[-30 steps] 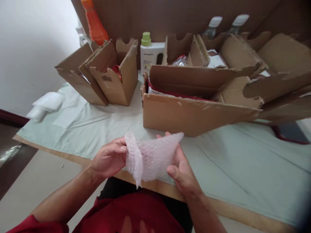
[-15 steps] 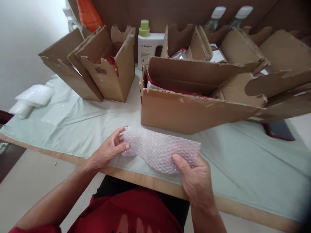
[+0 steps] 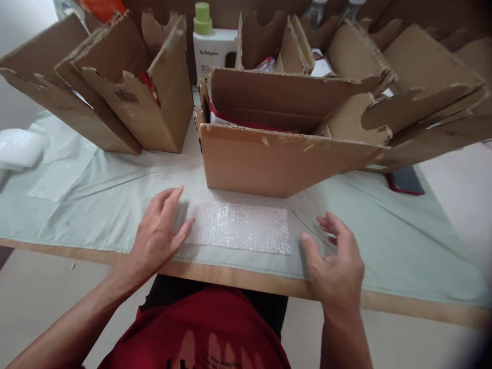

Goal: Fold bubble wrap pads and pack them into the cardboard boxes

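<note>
A rectangular piece of bubble wrap (image 3: 240,228) lies flat on the pale green tablecloth (image 3: 115,215), close to the table's front edge. My left hand (image 3: 159,225) is open at its left end, thumb and fingers apart; whether a fingertip still touches the wrap I cannot tell. On the other side, my right hand (image 3: 334,256) is open too, a short way off the wrap's right end, with nothing in it. Just behind the wrap stands a long cardboard box (image 3: 269,159), open at the top, with something red and white inside.
Two tall cardboard boxes (image 3: 169,113) stand at the back left. Behind the long box are a white bottle with a green cap (image 3: 211,46) and more cardboard holders (image 3: 265,41). More bubble wrap (image 3: 21,148) lies far left; a dark flat object with a red edge (image 3: 407,180) lies right.
Both hands have let go of the bubble wrap, which now lies flat on the cloth. The right hand has drawn away to the right. The camera view has shifted.
</note>
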Tool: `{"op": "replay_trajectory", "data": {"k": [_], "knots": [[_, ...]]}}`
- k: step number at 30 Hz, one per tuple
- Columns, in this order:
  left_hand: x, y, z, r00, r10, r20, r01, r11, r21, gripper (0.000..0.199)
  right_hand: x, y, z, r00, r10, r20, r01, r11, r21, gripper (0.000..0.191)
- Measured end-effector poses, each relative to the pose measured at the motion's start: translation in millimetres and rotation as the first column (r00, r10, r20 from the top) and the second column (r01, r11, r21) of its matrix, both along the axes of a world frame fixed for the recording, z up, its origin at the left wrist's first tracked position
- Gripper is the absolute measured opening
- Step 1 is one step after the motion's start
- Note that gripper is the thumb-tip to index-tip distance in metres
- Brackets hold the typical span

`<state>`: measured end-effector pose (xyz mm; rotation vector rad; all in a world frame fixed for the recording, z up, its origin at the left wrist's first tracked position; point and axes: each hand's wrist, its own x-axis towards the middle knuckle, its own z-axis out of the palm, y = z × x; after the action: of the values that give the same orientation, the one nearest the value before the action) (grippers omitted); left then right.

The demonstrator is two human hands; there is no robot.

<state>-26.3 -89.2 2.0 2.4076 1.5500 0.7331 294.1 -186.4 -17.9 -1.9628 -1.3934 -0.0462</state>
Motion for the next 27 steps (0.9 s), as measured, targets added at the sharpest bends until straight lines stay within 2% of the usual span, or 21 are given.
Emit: {"op": "replay_trajectory", "data": {"k": [2, 4, 5, 8, 10, 12, 15, 20, 23, 25, 27], "knots": [[7.2, -6.6, 7.3, 0.999, -0.042, 0.008, 0.04, 0.989, 0.145, 0.068, -9.1, 0.4, 3.9, 0.992, 0.07, 0.103, -0.074, 0.997, 0.035, 0.051], [20.0, -13.9, 11.2, 0.986, -0.167, -0.007, 0.166, 0.973, 0.162, 0.074, -32.5, 7.7, 7.6, 0.954, 0.252, 0.163, -0.254, 0.967, -0.009, 0.05], [27.1, -16.8, 10.0, 0.97, -0.243, -0.03, 0.245, 0.959, 0.141, 0.075, -47.5, 13.4, 8.1, 0.917, 0.363, 0.168, -0.359, 0.932, -0.057, 0.051], [40.6, -18.3, -7.5, 0.901, -0.402, -0.16, 0.412, 0.91, 0.033, 0.074, -88.7, 31.7, 2.4, 0.788, 0.603, 0.124, -0.567, 0.79, -0.234, 0.054], [37.9, -13.9, -24.2, 0.871, -0.419, -0.257, 0.431, 0.902, -0.011, 0.074, -100.5, 38.1, -5.2, 0.755, 0.647, 0.109, -0.591, 0.743, -0.315, 0.055], [28.2, -8.8, -37.3, 0.857, -0.402, -0.321, 0.417, 0.908, -0.024, 0.074, -97.1, 36.4, -12.3, 0.761, 0.636, 0.125, -0.566, 0.746, -0.35, 0.058], [14.4, -6.0, -44.7, 0.867, -0.372, -0.332, 0.386, 0.922, -0.026, 0.07, -74.1, 21.9, -19.1, 0.797, 0.579, 0.174, -0.496, 0.791, -0.358, 0.064], [12.0, -10.2, -41.2, 0.883, -0.368, -0.293, 0.369, 0.928, -0.052, 0.067, -25.1, -8.6, -24.8, 0.876, 0.379, 0.298, -0.261, 0.892, -0.368, 0.06], [8.5, -9.5, -37.0, 0.902, -0.365, -0.231, 0.358, 0.931, -0.073, 0.059, 1.7, -21.2, -23.5, 0.921, 0.213, 0.326, -0.108, 0.944, -0.31, 0.054], [1.8, -5.6, -33.8, 0.94, -0.304, -0.157, 0.298, 0.953, -0.061, 0.052, 12.7, -23.1, -18.8, 0.938, 0.151, 0.311, -0.071, 0.964, -0.255, 0.05], [-6.0, 0.8, -31.6, 0.974, -0.203, -0.103, 0.2, 0.979, -0.035, 0.045, 15.2, -17.4, -12.8, 0.942, 0.157, 0.297, -0.097, 0.974, -0.206, 0.047]]}}
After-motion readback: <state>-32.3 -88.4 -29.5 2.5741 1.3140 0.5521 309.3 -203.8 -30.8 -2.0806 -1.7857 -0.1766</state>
